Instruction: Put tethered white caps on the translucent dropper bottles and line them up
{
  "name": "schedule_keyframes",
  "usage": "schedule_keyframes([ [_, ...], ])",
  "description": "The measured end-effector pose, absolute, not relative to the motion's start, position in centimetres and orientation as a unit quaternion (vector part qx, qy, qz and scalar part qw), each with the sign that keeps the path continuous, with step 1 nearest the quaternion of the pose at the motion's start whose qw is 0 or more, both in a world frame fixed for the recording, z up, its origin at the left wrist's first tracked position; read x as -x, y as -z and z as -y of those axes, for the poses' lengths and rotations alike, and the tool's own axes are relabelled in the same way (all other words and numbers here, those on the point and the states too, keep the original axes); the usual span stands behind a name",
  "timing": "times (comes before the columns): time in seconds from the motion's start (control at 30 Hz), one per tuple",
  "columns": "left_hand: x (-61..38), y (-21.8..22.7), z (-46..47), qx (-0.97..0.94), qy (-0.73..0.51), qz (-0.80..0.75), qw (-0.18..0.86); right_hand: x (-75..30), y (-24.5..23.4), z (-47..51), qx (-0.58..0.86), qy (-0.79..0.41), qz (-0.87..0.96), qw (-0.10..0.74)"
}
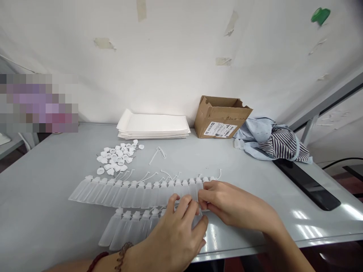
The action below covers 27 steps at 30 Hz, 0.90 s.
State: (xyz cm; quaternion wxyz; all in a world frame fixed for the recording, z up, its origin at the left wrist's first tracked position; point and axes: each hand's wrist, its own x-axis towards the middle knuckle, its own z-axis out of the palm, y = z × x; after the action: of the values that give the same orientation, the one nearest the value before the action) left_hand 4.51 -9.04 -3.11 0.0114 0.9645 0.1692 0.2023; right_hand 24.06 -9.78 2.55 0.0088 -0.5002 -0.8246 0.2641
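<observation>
Two rows of small translucent plastic bottles lie side by side on the grey table: a long back row (pixel 133 192) and a shorter front row (pixel 127 226). My left hand (pixel 176 234) has its fingers curled and pinched on a bottle at the right end of the front row. My right hand (pixel 229 204) is closed on a bottle at the right end of the back row. The two hands touch at the fingertips. A heap of small white caps (pixel 117 156) lies behind the rows, with thin white nozzle strips (pixel 157 153) nearby.
A stack of white padded envelopes (pixel 153 126) and an open cardboard box (pixel 221 117) stand at the back by the wall. Bundled blue and striped cloth (pixel 272 141) and a black phone (pixel 307 183) lie at the right. The table's front edge (pixel 255 249) is close.
</observation>
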Motion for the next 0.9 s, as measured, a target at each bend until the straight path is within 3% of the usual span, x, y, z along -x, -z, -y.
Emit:
schedule_keyframes([
  [0.4,-4.6,2.8,9.1,-0.965,-0.202,-0.167,0.017,-24.5,-2.9,9.7,0.519,-0.251,0.816,0.039],
  [0.67,-4.1,2.0,8.7,-0.964,-0.190,-0.161,0.089,-25.8,-2.8,8.4,0.576,-0.202,0.755,0.240],
  [0.77,-3.9,0.5,8.0,-0.964,-0.150,-0.175,0.136,-27.1,-2.2,7.4,0.613,-0.126,0.712,0.318],
  [0.9,-3.0,-1.0,5.1,-0.946,-0.165,-0.226,0.163,-29.3,-1.2,6.1,0.669,-0.009,0.656,0.350],
])
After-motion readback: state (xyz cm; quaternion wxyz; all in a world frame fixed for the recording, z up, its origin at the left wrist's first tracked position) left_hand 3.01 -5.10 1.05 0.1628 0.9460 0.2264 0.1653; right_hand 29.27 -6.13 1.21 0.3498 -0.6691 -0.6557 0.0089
